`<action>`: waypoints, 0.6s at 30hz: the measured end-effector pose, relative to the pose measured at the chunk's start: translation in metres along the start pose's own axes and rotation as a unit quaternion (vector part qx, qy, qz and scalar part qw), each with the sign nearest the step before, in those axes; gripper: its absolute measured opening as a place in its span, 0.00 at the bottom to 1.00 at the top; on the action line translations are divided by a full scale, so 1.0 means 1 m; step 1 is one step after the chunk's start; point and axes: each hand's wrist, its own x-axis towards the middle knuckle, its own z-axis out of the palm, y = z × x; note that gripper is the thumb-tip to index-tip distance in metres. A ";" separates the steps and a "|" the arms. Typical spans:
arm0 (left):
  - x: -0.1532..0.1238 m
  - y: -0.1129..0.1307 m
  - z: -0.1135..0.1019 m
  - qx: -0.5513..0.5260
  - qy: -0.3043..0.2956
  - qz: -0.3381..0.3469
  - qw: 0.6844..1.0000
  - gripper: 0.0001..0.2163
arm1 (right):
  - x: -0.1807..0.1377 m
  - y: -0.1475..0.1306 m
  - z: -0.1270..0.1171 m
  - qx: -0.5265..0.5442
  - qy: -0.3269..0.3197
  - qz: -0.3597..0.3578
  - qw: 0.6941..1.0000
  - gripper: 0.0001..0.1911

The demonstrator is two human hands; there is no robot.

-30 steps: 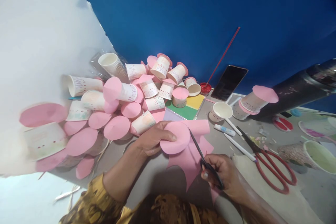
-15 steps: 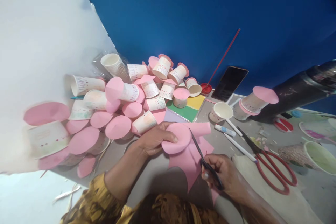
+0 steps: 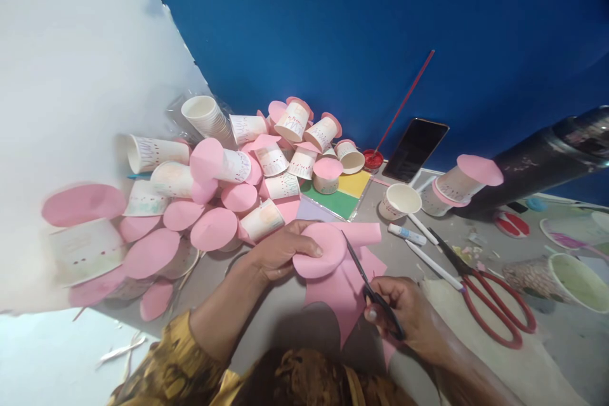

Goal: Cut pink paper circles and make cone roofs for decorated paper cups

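Pinched under my left thumb is a rounded piece of pink paper (image 3: 328, 254), with a strip of it sticking out to the right. My left hand (image 3: 283, 250) grips its left side. In my right hand (image 3: 402, 311) are small black-handled scissors (image 3: 364, 269), their blades pointing up and left at the right edge of the pink paper. Below it lies a pink paper offcut (image 3: 342, 307) with curved, pointed edges. To the left, several decorated paper cups (image 3: 261, 222) with pink paper discs (image 3: 215, 229) lie in a heap.
Large red-handled scissors (image 3: 499, 304) rest on a cloth at right, near a glue stick (image 3: 406, 234) and a white pen (image 3: 432, 265). A phone (image 3: 413, 149) leans on the blue wall beside a red paint pot (image 3: 373, 160). A black pipe (image 3: 537, 155) slants at far right.
Very little differs. The view has shifted slightly, and the scissors' tip sits a touch further left against the pink paper's edge.
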 end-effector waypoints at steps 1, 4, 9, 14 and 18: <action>0.000 0.000 0.000 0.000 0.000 -0.001 1.000 0.12 | 0.000 0.000 0.000 -0.003 0.000 -0.002 1.000 0.30; 0.000 -0.001 -0.002 0.003 -0.001 0.004 1.000 0.13 | -0.001 -0.002 0.000 -0.005 0.002 -0.004 1.000 0.32; 0.001 -0.001 -0.005 0.008 0.007 0.019 1.000 0.15 | -0.001 -0.004 -0.001 -0.009 0.002 -0.006 1.000 0.33; -0.001 -0.001 -0.007 0.013 0.014 0.023 1.000 0.16 | 0.001 -0.002 -0.001 -0.008 0.004 -0.002 1.000 0.34; -0.001 -0.003 -0.010 0.017 0.030 0.014 0.999 0.20 | 0.002 -0.001 -0.001 -0.007 0.006 0.006 1.000 0.32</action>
